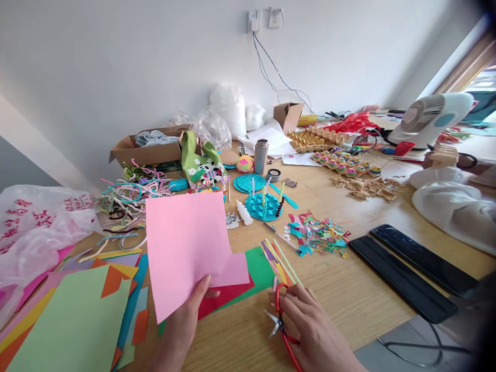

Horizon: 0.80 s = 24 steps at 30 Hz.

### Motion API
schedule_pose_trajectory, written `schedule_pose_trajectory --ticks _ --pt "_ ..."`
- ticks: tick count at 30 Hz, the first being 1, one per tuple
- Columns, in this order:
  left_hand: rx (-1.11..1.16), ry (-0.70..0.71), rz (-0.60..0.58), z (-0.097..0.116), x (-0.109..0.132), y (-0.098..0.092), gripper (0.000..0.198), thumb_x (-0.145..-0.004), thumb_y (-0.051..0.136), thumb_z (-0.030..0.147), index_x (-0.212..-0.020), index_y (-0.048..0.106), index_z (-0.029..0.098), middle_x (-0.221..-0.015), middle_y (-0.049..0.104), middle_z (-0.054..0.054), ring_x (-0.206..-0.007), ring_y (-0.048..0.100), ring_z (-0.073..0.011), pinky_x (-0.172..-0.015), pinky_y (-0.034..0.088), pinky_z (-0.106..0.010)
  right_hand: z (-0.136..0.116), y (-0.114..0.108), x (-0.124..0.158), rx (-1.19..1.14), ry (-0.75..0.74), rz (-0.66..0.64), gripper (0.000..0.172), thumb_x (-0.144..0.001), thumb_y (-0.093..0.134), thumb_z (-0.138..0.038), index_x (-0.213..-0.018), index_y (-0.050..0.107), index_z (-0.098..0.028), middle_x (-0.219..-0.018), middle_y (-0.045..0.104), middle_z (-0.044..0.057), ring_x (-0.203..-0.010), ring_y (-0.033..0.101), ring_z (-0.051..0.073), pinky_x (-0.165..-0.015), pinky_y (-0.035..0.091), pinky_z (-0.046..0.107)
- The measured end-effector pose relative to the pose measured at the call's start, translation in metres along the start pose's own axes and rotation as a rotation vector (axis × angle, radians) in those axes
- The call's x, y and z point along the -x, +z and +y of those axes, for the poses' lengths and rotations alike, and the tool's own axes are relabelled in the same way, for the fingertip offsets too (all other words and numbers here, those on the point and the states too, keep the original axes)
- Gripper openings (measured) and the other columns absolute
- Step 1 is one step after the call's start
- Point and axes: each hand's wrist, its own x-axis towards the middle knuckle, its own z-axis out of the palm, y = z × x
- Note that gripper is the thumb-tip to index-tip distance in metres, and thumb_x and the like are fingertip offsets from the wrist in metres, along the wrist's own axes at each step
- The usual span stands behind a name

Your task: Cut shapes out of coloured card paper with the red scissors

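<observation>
Holding pink paper (pixel 188 237) in left hand (pixel 185 315), scissors (pixel 280 323) in right hand (pixel 313 326).
With coloured strips (pixel 289 263) just beyond the right fingers (pixel 293 306).

Light: bright daylight, mainly fr. window (pixel 483 80), R side; wall (pixel 155 62) pale, softly graded. Glare: sheen on tabletop (pixel 310 195). Shadows: soft, low contrast. Distortion: wide-angle, fan (pixel 437 114) stretched nr. R edge. Blur: R corners dark, out of focus; ctr. reasonably sharp.

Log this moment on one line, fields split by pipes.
left hand: holds pink paper | right hand: holds scissors, blades apart | near right hand: paper strips
</observation>
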Motion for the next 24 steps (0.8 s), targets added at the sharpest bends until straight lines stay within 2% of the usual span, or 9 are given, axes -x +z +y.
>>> schedule_pose_trajectory --ticks 6,9,15,20,24 --pt "-0.127 -0.015 0.007 0.005 -0.001 -0.002 0.03 -0.056 0.078 0.028 -0.083 0.067 0.019 -0.069 0.067 -0.002 -0.082 0.066 -0.0256 -0.08 0.057 -0.037 0.011 -0.005 0.009 0.021 0.045 -0.011 0.016 -0.073 0.044 -0.005 -0.07 0.047 -0.021 -0.075 0.06 0.004 -0.077 0.049 0.02 -0.069 0.036 0.032" --pt "-0.147 0.016 0.019 -0.002 -0.002 -0.001 0.027 -0.058 0.076 0.031 -0.082 0.068 0.02 -0.064 0.066 0.0 -0.083 0.066 -0.0249 -0.083 0.055 -0.039 0.017 -0.01 0.005 0.053 0.053 0.022 0.016 -0.071 0.046 -0.006 -0.074 0.05 -0.021 -0.08 0.061 0.006 -0.081 0.05 0.022 -0.072 0.037 0.033" --pt "-0.133 0.016 -0.011 -0.019 -0.005 -0.004 0.041 -0.057 0.077 0.034 -0.095 0.066 0.02 -0.076 0.069 -0.002 -0.088 0.065 -0.0281 -0.073 0.058 -0.037 0.02 -0.008 -0.02 0.065 0.047 0.012 0.017 -0.074 0.047 -0.004 -0.078 0.051 -0.02 -0.081 0.062 0.005 -0.083 0.049 0.021 -0.075 0.037 0.033" --pt "-0.201 0.062 0.048 -0.001 -0.002 -0.002 0.038 -0.055 0.078 0.031 -0.09 0.065 0.023 -0.078 0.07 -0.001 -0.088 0.066 -0.0269 -0.075 0.058 -0.036 0.02 -0.007 -0.022 0.085 0.062 -0.008 0.019 -0.074 0.047 -0.002 -0.076 0.052 -0.02 -0.078 0.061 0.004 -0.08 0.049 0.021 -0.074 0.037 0.033" --pt "-0.229 0.071 0.066 0.016 0.002 0.002 0.036 -0.057 0.078 0.034 -0.087 0.064 0.02 -0.076 0.07 -0.003 -0.073 0.067 -0.024 -0.072 0.058 -0.034 0.02 -0.011 -0.014 0.066 0.071 0.135 0.014 -0.08 0.047 -0.01 -0.087 0.055 -0.019 -0.083 0.061 0.007 -0.083 0.051 0.023 -0.073 0.04 0.035"
